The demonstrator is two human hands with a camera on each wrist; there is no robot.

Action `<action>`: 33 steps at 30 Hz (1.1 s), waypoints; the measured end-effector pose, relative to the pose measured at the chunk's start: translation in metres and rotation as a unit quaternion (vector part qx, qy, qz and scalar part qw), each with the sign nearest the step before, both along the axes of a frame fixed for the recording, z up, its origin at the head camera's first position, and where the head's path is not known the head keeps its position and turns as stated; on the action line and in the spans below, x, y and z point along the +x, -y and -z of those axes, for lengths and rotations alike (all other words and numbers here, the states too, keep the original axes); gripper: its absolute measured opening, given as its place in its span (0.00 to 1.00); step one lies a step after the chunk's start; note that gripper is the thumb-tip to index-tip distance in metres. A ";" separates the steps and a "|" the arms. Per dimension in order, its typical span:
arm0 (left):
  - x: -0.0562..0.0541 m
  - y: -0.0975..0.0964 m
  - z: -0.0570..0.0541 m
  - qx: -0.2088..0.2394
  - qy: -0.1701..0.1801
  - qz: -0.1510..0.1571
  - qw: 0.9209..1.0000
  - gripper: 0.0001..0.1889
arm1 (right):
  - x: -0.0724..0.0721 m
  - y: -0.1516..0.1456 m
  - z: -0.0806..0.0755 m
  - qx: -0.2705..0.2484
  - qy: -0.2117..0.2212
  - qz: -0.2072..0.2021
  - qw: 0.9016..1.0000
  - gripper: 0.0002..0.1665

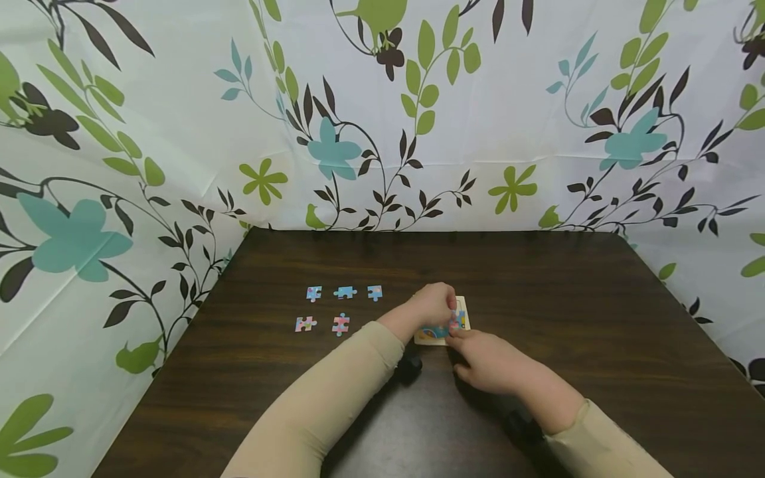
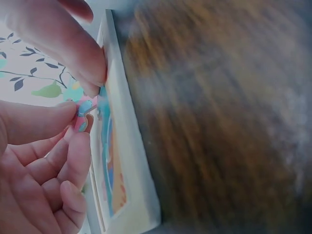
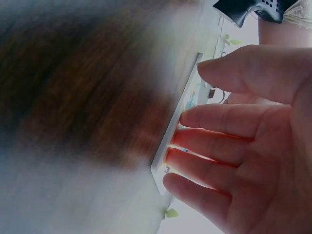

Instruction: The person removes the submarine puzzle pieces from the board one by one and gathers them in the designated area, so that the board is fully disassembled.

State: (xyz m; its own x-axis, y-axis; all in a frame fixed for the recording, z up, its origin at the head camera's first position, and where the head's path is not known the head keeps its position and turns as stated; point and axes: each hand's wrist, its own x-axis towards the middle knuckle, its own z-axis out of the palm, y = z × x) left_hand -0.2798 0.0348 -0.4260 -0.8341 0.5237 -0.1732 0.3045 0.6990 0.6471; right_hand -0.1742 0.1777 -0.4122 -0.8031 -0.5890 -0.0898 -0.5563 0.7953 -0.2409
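Note:
A small wooden tray puzzle (image 1: pixel 431 342) with a pale rim lies on the dark table, part of its colourful picture showing between the hands. My left hand (image 1: pixel 431 303) reaches over it from the left. Between thumb and curled fingers it pinches a pink and blue puzzle piece (image 2: pixel 84 115), held at the tray's surface. My right hand (image 1: pixel 491 362) is at the tray's near right side with fairly straight fingers (image 3: pixel 219 119). In the left wrist view, its fingertips touch the tray close to the pinched piece.
Several loose jigsaw pieces lie left of the tray in two rows, among them a blue piece (image 1: pixel 345 292) and a pink piece (image 1: pixel 340 324). A black wrist camera (image 1: pixel 409 368) sits under the left wrist. A patterned curtain (image 1: pixel 382 133) hangs behind the table (image 1: pixel 538 279).

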 end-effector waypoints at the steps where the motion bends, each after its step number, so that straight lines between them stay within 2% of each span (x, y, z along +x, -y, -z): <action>1: 0.000 0.001 0.000 0.002 -0.002 0.001 1.000 0.07 | 0.000 0.000 0.000 0.000 0.000 0.000 1.000 0.29; 7: -0.001 0.003 0.002 0.007 -0.034 0.012 0.999 0.07 | 0.000 0.001 -0.002 0.002 0.007 0.005 1.000 0.29; 10: -0.001 0.004 0.003 0.015 -0.038 0.019 0.999 0.07 | 0.000 0.001 -0.002 0.003 0.010 0.005 1.000 0.29; 22: -0.002 0.005 0.004 0.046 0.014 0.022 0.999 0.03 | 0.000 0.000 -0.001 0.009 0.005 0.006 1.000 0.29; 27: -0.001 0.004 0.003 0.025 0.001 0.038 0.999 0.06 | 0.001 0.000 -0.001 0.008 0.003 0.003 1.000 0.29; 30: -0.001 0.003 0.002 0.010 0.002 0.051 0.999 0.05 | 0.000 -0.001 -0.001 0.009 0.003 0.002 1.000 0.30; 33: -0.003 0.003 0.002 0.014 0.008 0.053 0.998 0.05 | 0.000 -0.001 -0.001 0.011 0.006 0.003 1.000 0.30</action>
State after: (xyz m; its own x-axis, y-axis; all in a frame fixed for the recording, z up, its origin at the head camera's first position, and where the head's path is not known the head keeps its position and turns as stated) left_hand -0.2823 0.0320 -0.4282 -0.7709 0.6140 -0.1694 0.3661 0.6449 0.6709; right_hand -0.1741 0.1784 -0.4110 -0.8049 -0.5827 -0.1124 -0.5496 0.8033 -0.2294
